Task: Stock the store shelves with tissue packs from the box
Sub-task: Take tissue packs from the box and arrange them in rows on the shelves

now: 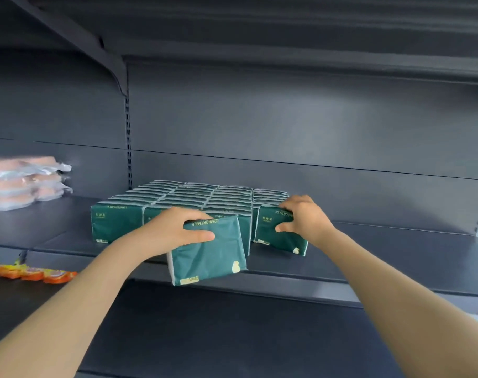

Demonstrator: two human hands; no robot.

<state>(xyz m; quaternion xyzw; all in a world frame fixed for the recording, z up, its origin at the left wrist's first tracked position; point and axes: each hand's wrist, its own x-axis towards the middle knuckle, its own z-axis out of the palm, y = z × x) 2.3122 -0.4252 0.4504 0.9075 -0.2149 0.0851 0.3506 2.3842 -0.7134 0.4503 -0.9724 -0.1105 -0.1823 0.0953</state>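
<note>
Shelf | left hand grips front pack | right hand grips right pack

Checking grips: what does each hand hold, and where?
Left hand: green tissue pack, top edge. Right hand: second tissue pack, upper right corner.

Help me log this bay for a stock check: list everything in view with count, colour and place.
Shelf: one, dark grey, across the middle.
Stocked tissue packs: four rows, uncounted, dark green, standing on the shelf.
Left-hand tissue pack: one, dark green, tilted over the shelf's front edge.
Right-hand tissue pack: one, dark green, front of rightmost row.
Wrapped pink packets: blurred stack, pink, far left.
Orange sachets: one strip, orange-yellow, lower left.
Left hand: one, grips its pack's top.
Right hand: one, grips its pack's top.
</note>
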